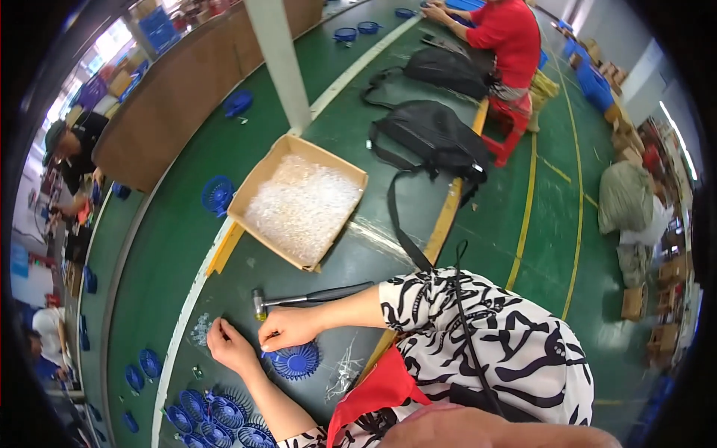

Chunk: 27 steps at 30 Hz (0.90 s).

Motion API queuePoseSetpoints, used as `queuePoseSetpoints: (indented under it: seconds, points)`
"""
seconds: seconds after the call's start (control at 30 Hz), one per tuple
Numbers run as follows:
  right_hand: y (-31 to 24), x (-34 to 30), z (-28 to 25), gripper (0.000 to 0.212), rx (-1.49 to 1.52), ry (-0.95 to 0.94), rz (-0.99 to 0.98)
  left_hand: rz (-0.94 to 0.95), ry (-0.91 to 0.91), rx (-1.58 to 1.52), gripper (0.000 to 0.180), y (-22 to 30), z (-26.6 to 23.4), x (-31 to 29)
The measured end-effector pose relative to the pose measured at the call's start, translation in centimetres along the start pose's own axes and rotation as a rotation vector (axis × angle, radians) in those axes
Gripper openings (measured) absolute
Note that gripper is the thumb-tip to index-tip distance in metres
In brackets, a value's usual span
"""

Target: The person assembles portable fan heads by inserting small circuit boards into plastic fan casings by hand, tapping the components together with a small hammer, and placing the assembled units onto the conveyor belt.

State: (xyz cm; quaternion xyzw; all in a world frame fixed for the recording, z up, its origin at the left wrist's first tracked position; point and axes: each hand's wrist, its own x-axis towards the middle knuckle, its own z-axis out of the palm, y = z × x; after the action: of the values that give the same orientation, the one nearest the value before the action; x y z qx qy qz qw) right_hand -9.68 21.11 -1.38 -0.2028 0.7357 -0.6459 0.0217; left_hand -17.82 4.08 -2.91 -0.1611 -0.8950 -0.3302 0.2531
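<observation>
My left hand [230,346] is closed, its fingertips together at the edge of a small pile of clear pieces [201,329]. Whatever may be in that pinch is too small to make out. Curled beside it, my right hand [286,329] is at the upper edge of a round blue fan grille [296,363] lying on the bench. The fingers hide what they hold, if anything. A hammer [260,305] with a dark handle lies just beyond my right hand. Thin whitish plastic scraps [343,373] lie right of the grille.
A cardboard box [351,177] full of small clear pieces stands ahead. Several blue fan grilles [216,433] are heaped at lower left; more ride the green belt [179,246]. Black bags [433,134] lie farther along, near a person in red [508,41]. A post [276,60] rises behind the box.
</observation>
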Motion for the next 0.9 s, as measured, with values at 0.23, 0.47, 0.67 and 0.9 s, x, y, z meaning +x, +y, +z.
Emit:
queuePoseSetpoints:
  seconds: [0.23,0.47,0.67,0.9]
  points:
    - [0.4,-0.1,-0.3,0.021,0.052,0.049,-0.019,0.104,0.021,0.073,0.013,0.2,0.3,-0.2]
    - [0.7,0.2,-0.4,0.019,0.068,0.078,-0.029,-0.305,-0.083,-0.414,0.022,1.8,-1.4,-3.8]
    - [-0.4,0.4,-1.2,0.02,0.216,0.174,0.023,-0.731,-0.12,-1.012,0.016,5.3,-5.2,-5.3]
    - [-0.6,0.4,-1.0,0.019,0.351,0.165,0.071,-0.731,-0.129,-1.098,0.016,6.1,-6.0,-5.7]
